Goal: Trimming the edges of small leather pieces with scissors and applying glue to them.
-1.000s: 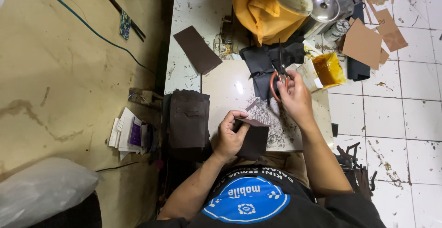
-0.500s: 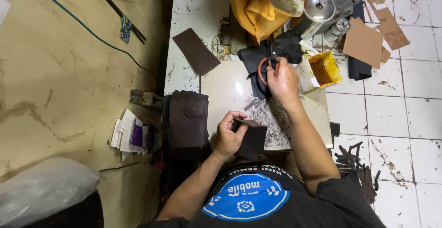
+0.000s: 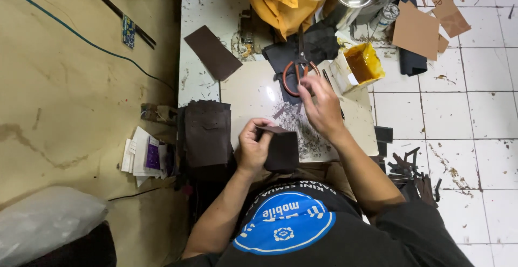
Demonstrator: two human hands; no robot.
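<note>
Dark brown leather piece [image 3: 280,149] is pinched in the left hand [image 3: 253,147], fingers clamped over its top edge, held just off the near edge of the pale cutting board [image 3: 253,91] on the table [image 3: 205,8]. Right hand [image 3: 322,105] is out in front, fingers loosely bunched and hovering over the board, not clamped on anything as far as I can see. Orange-handled scissors [image 3: 298,70] lie right past its fingertips, handles toward the person, blades pointing away onto the black scraps, so the long axis runs straight out from the body. Right hand is clearly the closer one to them; the left is back near the lap. A thin dark pen-like tool [image 3: 330,83] sits just beside the right hand's knuckles. Yellow glue tub [image 3: 362,63] is off to the right of the scissors, and a stack of brown pieces [image 3: 208,135] sits left of the board
</note>
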